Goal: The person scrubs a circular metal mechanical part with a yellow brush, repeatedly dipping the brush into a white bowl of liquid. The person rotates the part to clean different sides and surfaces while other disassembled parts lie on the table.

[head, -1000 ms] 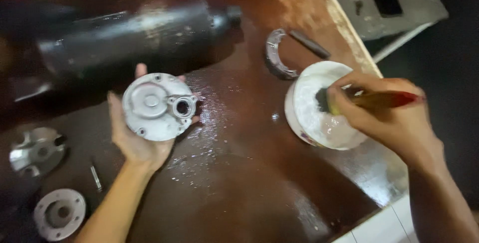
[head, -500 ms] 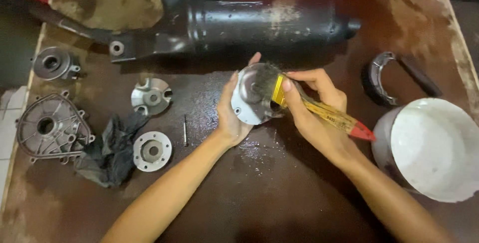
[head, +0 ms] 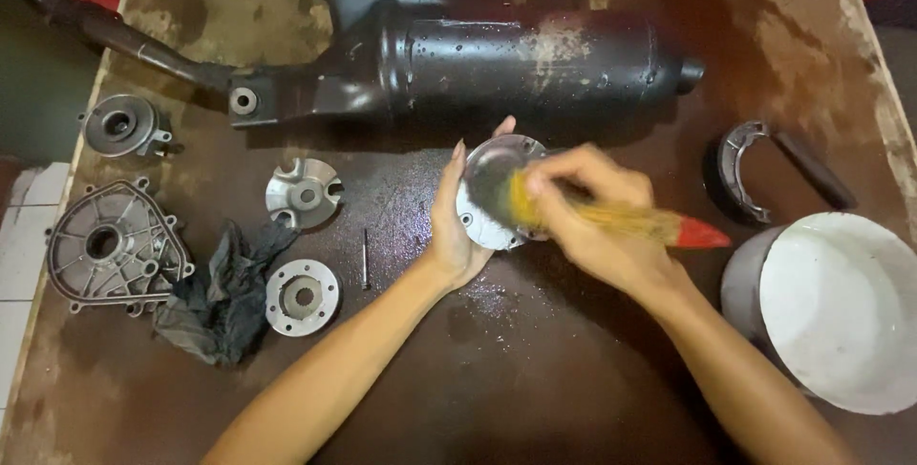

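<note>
Round metal cover (head: 497, 200) is cupped upright in left hand (head: 454, 226); paintbrush (head: 611, 221) is clenched in right hand (head: 587, 221), bristles pressed inside cover, blurred.

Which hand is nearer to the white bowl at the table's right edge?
Right. The right hand, gripping a brush, is just left of the white bowl; the left hand, holding a round metal cover, is farther left.

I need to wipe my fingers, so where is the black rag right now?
In the head view the black rag lies crumpled at the table's left side, between the large finned engine cover and the small round flange, left of the left hand.
</note>
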